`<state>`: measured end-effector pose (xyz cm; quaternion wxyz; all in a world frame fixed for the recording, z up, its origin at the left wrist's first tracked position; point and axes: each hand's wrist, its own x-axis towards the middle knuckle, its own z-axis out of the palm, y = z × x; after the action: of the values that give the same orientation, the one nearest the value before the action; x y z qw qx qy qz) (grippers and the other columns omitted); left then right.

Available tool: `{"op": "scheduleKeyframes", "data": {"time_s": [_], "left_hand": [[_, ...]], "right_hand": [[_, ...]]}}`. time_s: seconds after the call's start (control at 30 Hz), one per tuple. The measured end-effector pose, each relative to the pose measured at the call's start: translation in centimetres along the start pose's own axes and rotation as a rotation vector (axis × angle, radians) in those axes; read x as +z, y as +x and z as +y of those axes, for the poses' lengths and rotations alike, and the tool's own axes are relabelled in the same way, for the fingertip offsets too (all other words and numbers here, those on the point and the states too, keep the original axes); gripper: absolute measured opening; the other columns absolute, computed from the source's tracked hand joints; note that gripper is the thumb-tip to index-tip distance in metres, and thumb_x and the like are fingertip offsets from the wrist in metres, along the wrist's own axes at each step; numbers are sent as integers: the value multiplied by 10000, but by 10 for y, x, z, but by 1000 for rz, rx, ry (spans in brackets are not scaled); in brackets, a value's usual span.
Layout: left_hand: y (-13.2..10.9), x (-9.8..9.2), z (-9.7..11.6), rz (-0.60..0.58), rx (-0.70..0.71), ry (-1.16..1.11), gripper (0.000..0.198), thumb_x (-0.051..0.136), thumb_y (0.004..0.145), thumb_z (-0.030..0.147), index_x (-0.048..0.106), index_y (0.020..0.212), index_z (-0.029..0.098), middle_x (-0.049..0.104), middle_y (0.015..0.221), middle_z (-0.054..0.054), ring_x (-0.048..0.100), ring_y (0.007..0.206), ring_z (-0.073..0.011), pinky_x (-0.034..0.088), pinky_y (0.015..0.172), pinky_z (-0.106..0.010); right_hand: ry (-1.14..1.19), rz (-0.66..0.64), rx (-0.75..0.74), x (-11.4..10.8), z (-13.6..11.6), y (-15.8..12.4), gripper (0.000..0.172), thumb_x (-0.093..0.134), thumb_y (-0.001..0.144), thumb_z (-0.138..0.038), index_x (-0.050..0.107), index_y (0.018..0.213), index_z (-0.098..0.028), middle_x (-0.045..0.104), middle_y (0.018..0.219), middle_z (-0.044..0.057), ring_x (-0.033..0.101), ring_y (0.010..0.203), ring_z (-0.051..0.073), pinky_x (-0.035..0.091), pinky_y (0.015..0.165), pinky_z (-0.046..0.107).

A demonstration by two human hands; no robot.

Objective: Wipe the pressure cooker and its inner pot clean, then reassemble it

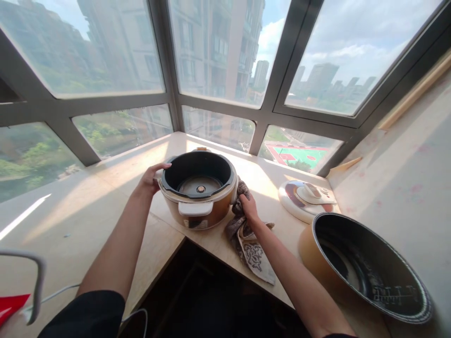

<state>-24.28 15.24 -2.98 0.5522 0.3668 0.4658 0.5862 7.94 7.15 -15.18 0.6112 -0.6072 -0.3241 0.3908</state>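
An electric pressure cooker body (pixel 214 217) stands upright on the stone ledge, its top uncovered. Inside its dark cavity a round heating plate (pixel 192 187) with a small centre button shows. My left hand (pixel 152 178) is closed on the cooker's left side by the rim, the thumb lying over the top edge. In my right hand (pixel 249 206) a brown patterned cloth (pixel 255 258) is bunched against the cooker's right side, and its loose end hangs down onto the ledge. The lid (pixel 299 199) lies to the right. Nearer me on that side, the inner pot (pixel 366 263) leans tilted, its opening facing me.
Windows with grey frames (pixel 218 107) close off the ledge (pixel 116 206) at the back. A papered wall (pixel 405 169) bounds the right. At lower left are a grey curved tube (pixel 38 267), a white cord (pixel 61 292) and a red item (pixel 12 307). The ledge's front edge drops into a dark gap.
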Motion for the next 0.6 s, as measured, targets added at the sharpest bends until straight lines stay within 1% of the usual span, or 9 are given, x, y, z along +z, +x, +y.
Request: {"op": "scheduleKeyframes", "data": {"time_s": [0.03, 0.07, 0.17, 0.2, 0.3, 0.33, 0.43, 0.53, 0.6], "left_hand": [[-8, 3, -3, 73, -46, 2, 309, 772, 567, 245, 696, 844, 130, 673, 740, -69, 602, 621, -189, 498, 541, -307], [-19, 7, -7, 175, -32, -3, 329, 765, 601, 280, 687, 885, 133, 672, 774, -58, 615, 664, -192, 513, 579, -308], [-69, 25, -29, 490, 211, -42, 513, 776, 667, 321, 619, 1130, 167, 673, 1025, -57, 663, 935, -218, 552, 777, -310], [-89, 33, -38, 517, 254, -66, 627, 803, 652, 286, 569, 1226, 192, 654, 1143, -68, 654, 1043, -223, 548, 862, -313], [-142, 58, -65, 388, 293, -25, 845, 860, 670, 300, 445, 1404, 242, 593, 1332, -107, 587, 1250, -258, 504, 1030, -364], [-154, 65, -71, 381, 299, 16, 905, 875, 664, 311, 415, 1441, 258, 579, 1357, -113, 565, 1287, -278, 496, 1051, -386], [-167, 82, -82, 402, 331, 121, 1003, 876, 687, 370, 328, 1521, 273, 525, 1436, -136, 479, 1392, -327, 462, 1107, -446], [-159, 91, -83, 500, 362, 181, 1013, 843, 732, 418, 277, 1558, 261, 503, 1464, -157, 408, 1450, -352, 421, 1146, -501], [-151, 91, -82, 545, 360, 179, 1012, 835, 741, 426, 272, 1566, 265, 519, 1453, -156, 423, 1437, -357, 430, 1135, -522]], "right_hand": [[10, -15, 14, -2, 2, 0, 248, 652, 642, -371, 683, 804, -185, 688, 717, 7, 625, 722, 212, 514, 690, 333], [21, -23, 17, -3, 2, 1, 233, 646, 642, -375, 676, 771, -182, 680, 686, 9, 622, 685, 209, 512, 658, 330], [64, -26, -12, 1, -10, 8, 274, 625, 674, -407, 680, 826, -185, 695, 719, 13, 640, 686, 208, 521, 646, 329], [79, -17, -40, 4, -18, 12, 302, 630, 681, -413, 683, 875, -189, 708, 767, 13, 649, 723, 208, 527, 675, 328], [123, 42, -194, 17, -46, 32, 389, 674, 679, -406, 678, 1007, -197, 724, 924, 17, 645, 844, 201, 523, 788, 328], [127, 54, -252, 22, -56, 40, 406, 688, 676, -400, 677, 1027, -196, 722, 952, 20, 638, 863, 198, 516, 812, 333], [93, 24, -351, 39, -81, 66, 404, 711, 673, -389, 684, 1028, -196, 715, 964, 22, 621, 866, 194, 501, 833, 343], [99, -50, -293, 59, -96, 92, 392, 713, 672, -387, 684, 1012, -194, 714, 915, 15, 619, 824, 192, 502, 797, 345], [135, -91, -247, 74, -101, 106, 398, 715, 669, -386, 679, 1015, -195, 715, 879, 6, 622, 798, 192, 505, 770, 344]]}}
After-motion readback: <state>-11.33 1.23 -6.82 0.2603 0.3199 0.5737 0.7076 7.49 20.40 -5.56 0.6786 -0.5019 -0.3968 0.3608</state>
